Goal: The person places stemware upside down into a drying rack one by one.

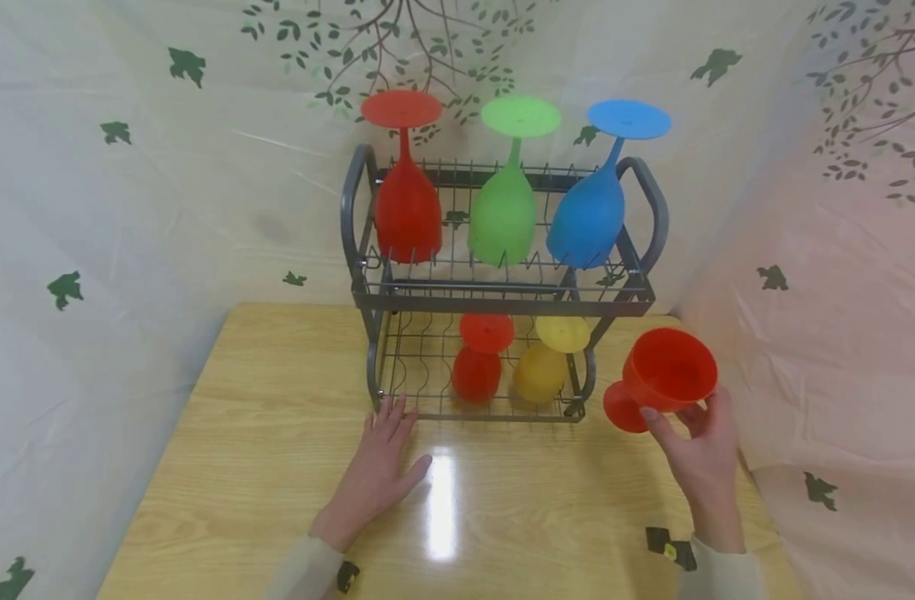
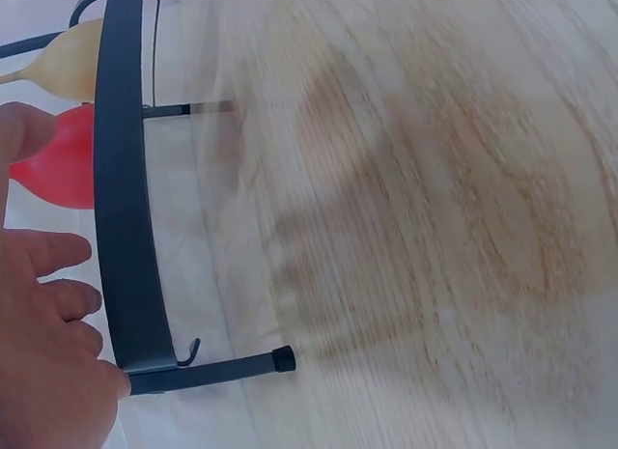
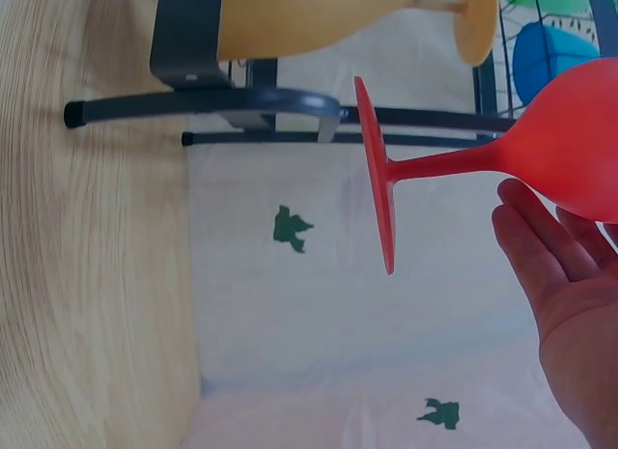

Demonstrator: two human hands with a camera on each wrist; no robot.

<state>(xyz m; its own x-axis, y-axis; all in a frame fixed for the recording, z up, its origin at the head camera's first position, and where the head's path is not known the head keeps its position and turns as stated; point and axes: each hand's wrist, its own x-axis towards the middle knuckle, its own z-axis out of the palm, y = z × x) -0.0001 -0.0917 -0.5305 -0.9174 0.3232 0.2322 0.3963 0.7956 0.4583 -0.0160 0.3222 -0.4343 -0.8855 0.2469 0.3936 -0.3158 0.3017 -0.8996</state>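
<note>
My right hand (image 1: 701, 450) grips a red goblet (image 1: 671, 367) by its bowl, to the right of the dish rack (image 1: 502, 304). The goblet is upright but tilted, its mouth facing the head camera; the right wrist view shows its stem and foot (image 3: 379, 179). At the rack's lower front left corner, my left hand (image 1: 378, 462) touches the front rail with spread fingers. Upside down on the lower tier stand another red goblet (image 1: 476, 375) and a yellow goblet (image 1: 540, 375). Inverted on the upper tier are a red goblet (image 1: 408, 208), a green one (image 1: 504, 217) and a blue one (image 1: 588, 217).
The two-tier black rack stands on a wooden table (image 1: 277, 358), near its back edge. Pale cloth (image 1: 292, 208) printed with green leaves hangs behind and at both sides. Curved handles rise at each end of the upper tier.
</note>
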